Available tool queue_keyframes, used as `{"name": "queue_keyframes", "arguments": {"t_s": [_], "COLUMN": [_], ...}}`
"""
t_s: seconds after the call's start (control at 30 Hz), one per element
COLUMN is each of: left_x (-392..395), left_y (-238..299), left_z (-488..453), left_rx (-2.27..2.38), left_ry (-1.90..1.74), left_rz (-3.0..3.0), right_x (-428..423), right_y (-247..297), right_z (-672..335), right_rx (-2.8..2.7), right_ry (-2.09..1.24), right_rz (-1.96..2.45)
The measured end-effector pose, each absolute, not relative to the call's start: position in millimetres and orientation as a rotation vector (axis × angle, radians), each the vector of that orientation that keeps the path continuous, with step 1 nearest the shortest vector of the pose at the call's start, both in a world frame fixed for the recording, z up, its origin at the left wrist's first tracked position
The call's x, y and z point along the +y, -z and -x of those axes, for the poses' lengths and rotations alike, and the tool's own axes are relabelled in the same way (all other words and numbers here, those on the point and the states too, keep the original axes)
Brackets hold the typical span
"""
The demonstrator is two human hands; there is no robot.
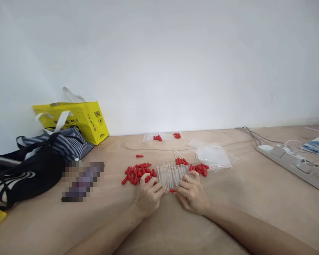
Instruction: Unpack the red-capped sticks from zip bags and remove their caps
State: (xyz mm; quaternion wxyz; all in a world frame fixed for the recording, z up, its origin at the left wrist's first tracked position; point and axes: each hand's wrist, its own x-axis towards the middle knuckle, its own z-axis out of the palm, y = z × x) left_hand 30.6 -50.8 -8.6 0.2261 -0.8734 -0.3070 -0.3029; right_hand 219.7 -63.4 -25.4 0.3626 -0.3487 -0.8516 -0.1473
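In the head view, my left hand (150, 194) pinches the clear thin end of a dropper in front of the tube pile. My right hand (191, 194) closes on the same dropper's red rubber bulb (171, 190), so the piece lies sideways between my fingertips. Just beyond both hands is a row of clear dropper tubes (170, 176). Loose red rubber bulbs (135, 173) are heaped beside my left hand, and more red bulbs (202, 169) lie beyond my right hand. Several tubes with red bulbs on them (181, 161) lie behind the row. My fingers partly hide the dropper.
Clear plastic bags (212, 156) lie at the back right, and a bag with red bulbs (157, 138) lies by the wall. A white power strip (292, 166) with cables is on the right. A yellow bag (93, 122), striped bag (69, 143) and black bag (42, 170) stand left.
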Motion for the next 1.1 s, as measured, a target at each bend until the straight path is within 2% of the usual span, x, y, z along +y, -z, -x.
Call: {"name": "queue_keyframes", "arguments": {"t_s": [0.4,0.53,0.73,0.87,1.1], "left_x": [-42,-32,-1,17,22], "left_y": [-1,-15,-37,-28,-18], "left_z": [-16,-30,-72,-100,-115], "left_rx": [-1.179,-1.521,-2.225,-2.361,-2.392], "left_ry": [1.045,1.193,1.525,1.35,0.924], "left_rz": [2.495,2.726,3.003,2.983,2.891], "right_x": [-51,-31,1,17,30], "right_y": [18,10,-5,-9,-2], "right_z": [-257,-280,-305,-303,-296], "right_rx": [-1.881,-1.709,-1.66,-1.682,-1.723], "right_ry": [0.353,0.319,-0.084,-0.193,-0.222], "right_rz": [1.169,1.538,2.019,2.189,2.239]}}
